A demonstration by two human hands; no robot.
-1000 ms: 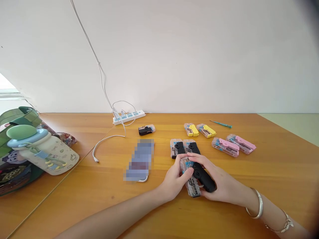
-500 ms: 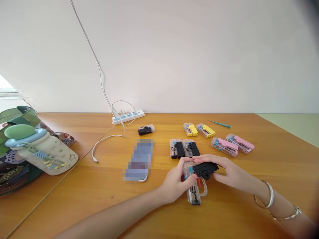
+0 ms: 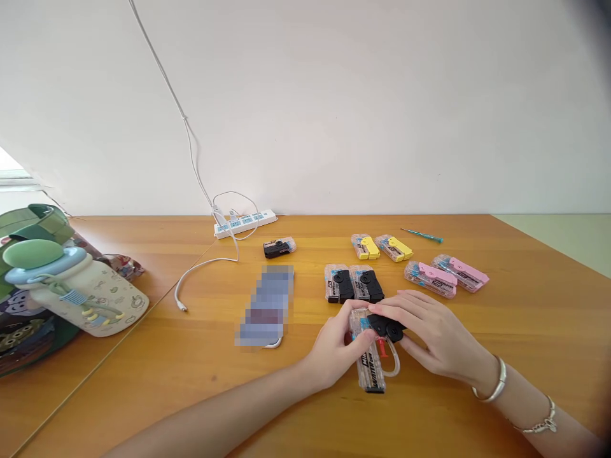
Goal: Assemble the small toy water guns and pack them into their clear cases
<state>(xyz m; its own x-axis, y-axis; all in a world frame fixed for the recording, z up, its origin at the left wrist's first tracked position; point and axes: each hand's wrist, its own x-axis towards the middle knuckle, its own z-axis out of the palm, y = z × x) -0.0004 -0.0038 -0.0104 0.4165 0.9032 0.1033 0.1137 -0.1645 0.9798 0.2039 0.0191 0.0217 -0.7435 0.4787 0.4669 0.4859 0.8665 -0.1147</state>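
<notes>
A small water gun (image 3: 371, 369), clear with a black top part and a red trigger, is unfolded between my hands above the table. My left hand (image 3: 337, 343) wraps round its rear, thumb pressed on the side. My right hand (image 3: 427, 327) closes over the black front part, fingers along its top and thumb side beneath. A clear loop hangs below the trigger. Just beyond lie two folded black water guns, a left one (image 3: 338, 284) and a right one (image 3: 366, 284), side by side.
Further off lie yellow water guns (image 3: 367, 247), pink water guns (image 3: 431, 280), another black one (image 3: 279, 248) and a teal screwdriver (image 3: 422, 235). A phone (image 3: 267, 308), power strip (image 3: 245, 224) with white cables, and a bottle (image 3: 102, 296) beside a green bag (image 3: 42, 222) are leftward.
My right hand has shifted left and turned over the black front part, its fingers covering more of it. My left hand keeps its hold on the water gun.
</notes>
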